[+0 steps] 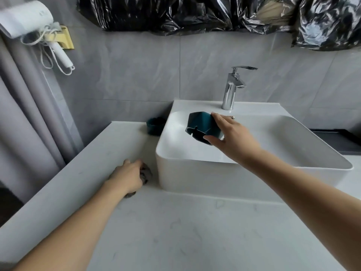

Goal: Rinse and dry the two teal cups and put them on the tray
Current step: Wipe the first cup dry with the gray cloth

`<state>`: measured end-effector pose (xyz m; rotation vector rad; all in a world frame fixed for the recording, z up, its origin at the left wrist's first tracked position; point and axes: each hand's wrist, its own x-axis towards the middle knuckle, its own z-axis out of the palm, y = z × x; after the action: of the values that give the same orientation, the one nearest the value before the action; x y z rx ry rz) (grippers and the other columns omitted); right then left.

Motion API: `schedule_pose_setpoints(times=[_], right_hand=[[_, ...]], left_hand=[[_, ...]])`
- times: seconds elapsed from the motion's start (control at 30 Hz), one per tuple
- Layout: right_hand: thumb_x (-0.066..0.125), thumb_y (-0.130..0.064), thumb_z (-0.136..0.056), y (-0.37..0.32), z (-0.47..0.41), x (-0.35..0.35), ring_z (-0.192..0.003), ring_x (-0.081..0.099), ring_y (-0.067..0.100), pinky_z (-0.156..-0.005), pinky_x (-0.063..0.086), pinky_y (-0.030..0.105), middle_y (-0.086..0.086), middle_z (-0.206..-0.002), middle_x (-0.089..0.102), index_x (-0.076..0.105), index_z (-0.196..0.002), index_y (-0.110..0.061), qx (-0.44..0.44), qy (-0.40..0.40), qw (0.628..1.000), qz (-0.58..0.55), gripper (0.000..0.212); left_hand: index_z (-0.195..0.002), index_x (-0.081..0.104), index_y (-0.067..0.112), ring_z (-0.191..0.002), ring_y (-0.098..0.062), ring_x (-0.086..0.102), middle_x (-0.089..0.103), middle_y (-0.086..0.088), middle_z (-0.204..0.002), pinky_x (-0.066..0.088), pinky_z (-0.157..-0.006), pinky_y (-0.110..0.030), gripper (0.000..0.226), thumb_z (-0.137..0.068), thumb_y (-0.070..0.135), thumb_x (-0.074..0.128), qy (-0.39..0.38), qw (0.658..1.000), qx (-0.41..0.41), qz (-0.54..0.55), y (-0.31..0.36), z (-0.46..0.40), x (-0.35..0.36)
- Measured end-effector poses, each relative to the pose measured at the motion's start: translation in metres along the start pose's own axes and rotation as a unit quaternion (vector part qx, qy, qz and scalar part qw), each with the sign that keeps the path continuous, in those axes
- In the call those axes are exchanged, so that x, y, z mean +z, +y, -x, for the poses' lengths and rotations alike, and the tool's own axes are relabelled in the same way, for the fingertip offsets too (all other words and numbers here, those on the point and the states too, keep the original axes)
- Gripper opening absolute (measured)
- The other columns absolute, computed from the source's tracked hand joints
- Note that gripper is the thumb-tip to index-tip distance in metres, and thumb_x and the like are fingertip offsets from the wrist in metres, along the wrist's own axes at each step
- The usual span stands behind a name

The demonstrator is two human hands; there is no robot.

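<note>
Head view, right grip (232,133) holding teal cup (203,125) (tilted), over sink (175,173)

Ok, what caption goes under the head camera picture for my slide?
Right hand tips a teal cup over the sink; left hand grabs a cloth.

2 bare forearms reaching forward from the lower corners. Left hand (129,176) low and palm down, fingers curled over a small grey cloth (146,174) resting on the desk (175,231). Right arm stretched farther and higher, angled toward the centre. Right hand (230,133) spread wide, gripping a tilted teal cup (201,125) from its right side, thumb under the lower edge, fingertips (214,115) over the upper edge. Both wrists fairly straight, no sleeves visible.
</note>
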<state>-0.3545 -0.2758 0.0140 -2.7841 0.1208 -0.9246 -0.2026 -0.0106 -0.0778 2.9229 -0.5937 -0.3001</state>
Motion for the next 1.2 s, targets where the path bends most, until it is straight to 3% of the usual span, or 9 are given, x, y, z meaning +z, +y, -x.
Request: schedule_pose_setpoints(times=[0.17, 0.33, 0.5, 0.6, 0.77, 0.83, 0.9, 1.07, 1.2], right_hand=[[0.067, -0.034, -0.090, 0.001, -0.007, 0.001, -0.107, 0.059, 0.029, -0.083, 0.049, 0.035, 0.004, -0.130, 0.061, 0.048, -0.139, -0.017, 0.047, -0.008, 0.998, -0.040, 0.055], [0.071, -0.031, -0.086, 0.008, -0.020, -0.013, -0.082, 0.061, 0.021, -0.063, 0.047, 0.030, -0.001, -0.096, 0.069, 0.066, -0.116, -0.023, 0.151, 0.023, 0.980, -0.131, 0.032], [0.076, -0.037, -0.068, 0.036, -0.034, -0.021, -0.067, 0.062, 0.016, -0.077, 0.062, 0.050, 0.019, -0.079, 0.072, 0.073, -0.089, -0.004, 0.280, -0.032, 0.892, -0.353, 0.039], [0.074, -0.015, -0.082, 0.063, -0.043, -0.022, -0.062, 0.068, 0.014, -0.066, 0.063, 0.037, 0.012, -0.077, 0.072, 0.075, -0.087, 0.002, 0.323, -0.080, 0.844, -0.420, 0.018], [0.068, -0.013, -0.086, 0.123, -0.056, -0.022, -0.062, 0.068, 0.023, -0.067, 0.064, 0.042, 0.013, -0.070, 0.068, 0.070, -0.090, 0.009, 0.394, -0.067, 0.806, -0.438, 0.022], [0.068, -0.014, -0.086, 0.146, -0.058, -0.022, -0.066, 0.071, 0.027, -0.066, 0.064, 0.043, 0.017, -0.078, 0.072, 0.070, -0.096, 0.011, 0.417, -0.054, 0.796, -0.435, 0.027], [0.066, -0.014, -0.088, 0.163, -0.058, -0.025, -0.067, 0.072, 0.026, -0.065, 0.063, 0.042, 0.017, -0.080, 0.074, 0.070, -0.097, 0.010, 0.422, -0.044, 0.791, -0.441, 0.025], [0.060, -0.011, -0.090, 0.197, -0.050, -0.026, -0.066, 0.071, 0.024, -0.069, 0.064, 0.041, 0.018, -0.084, 0.077, 0.073, -0.088, 0.005, 0.410, -0.038, 0.794, -0.448, 0.020], [0.060, -0.014, -0.091, 0.210, -0.045, -0.021, -0.072, 0.072, 0.025, -0.061, 0.061, 0.034, 0.021, -0.093, 0.077, 0.072, -0.095, 0.008, 0.406, -0.062, 0.792, -0.451, 0.025]], left_hand=[[-0.089, 0.055, 0.020, -0.082, -0.032, 0.061, 0.058, -0.008, -0.102, 0.052, -0.067, -0.036, 0.014, -0.078, 0.013, 0.051, 0.161, 0.985, 0.030, 0.047, 0.007, 0.007, -0.036], [-0.097, 0.053, 0.024, -0.072, -0.022, 0.051, 0.056, 0.002, -0.092, 0.040, -0.060, -0.033, 0.024, -0.078, 0.011, 0.060, 0.331, 0.913, 0.159, 0.176, 0.058, 0.036, -0.102], [-0.092, 0.038, 0.023, -0.059, -0.020, 0.044, 0.054, 0.000, -0.067, 0.041, -0.052, -0.033, 0.034, -0.075, 0.018, 0.067, 0.301, 0.877, 0.259, 0.269, 0.141, 0.028, -0.128], [-0.085, 0.044, 0.021, -0.061, -0.023, 0.041, 0.049, 0.004, -0.064, 0.040, -0.055, -0.030, 0.026, -0.073, 0.020, 0.067, 0.284, 0.884, 0.315, 0.198, 0.188, -0.005, -0.125], [-0.091, 0.054, 0.025, -0.096, -0.018, 0.051, 0.053, 0.010, -0.104, 0.050, -0.086, -0.037, 0.019, -0.075, 0.018, 0.061, 0.171, 0.876, 0.435, 0.123, 0.237, -0.069, -0.102], [-0.097, 0.058, 0.032, -0.131, -0.016, 0.032, 0.044, 0.012, -0.136, 0.034, -0.110, -0.035, 0.018, -0.081, 0.025, 0.053, 0.090, 0.890, 0.444, 0.055, 0.257, -0.091, -0.096], [-0.090, 0.055, 0.040, -0.137, -0.016, 0.016, 0.032, 0.016, -0.147, 0.023, -0.115, -0.039, 0.021, -0.083, 0.027, 0.041, 0.036, 0.897, 0.440, 0.013, 0.278, -0.104, -0.094], [-0.105, 0.050, 0.032, -0.090, -0.007, 0.047, 0.053, 0.012, -0.103, 0.037, -0.077, -0.015, 0.031, -0.087, 0.007, 0.053, 0.134, 0.850, 0.468, 0.201, 0.308, -0.116, -0.072], [-0.137, 0.051, 0.035, -0.108, -0.002, 0.043, 0.045, 0.013, -0.126, 0.034, -0.101, -0.018, 0.052, -0.092, 0.009, 0.049, 0.151, 0.832, 0.507, 0.166, 0.316, -0.123, -0.049]])
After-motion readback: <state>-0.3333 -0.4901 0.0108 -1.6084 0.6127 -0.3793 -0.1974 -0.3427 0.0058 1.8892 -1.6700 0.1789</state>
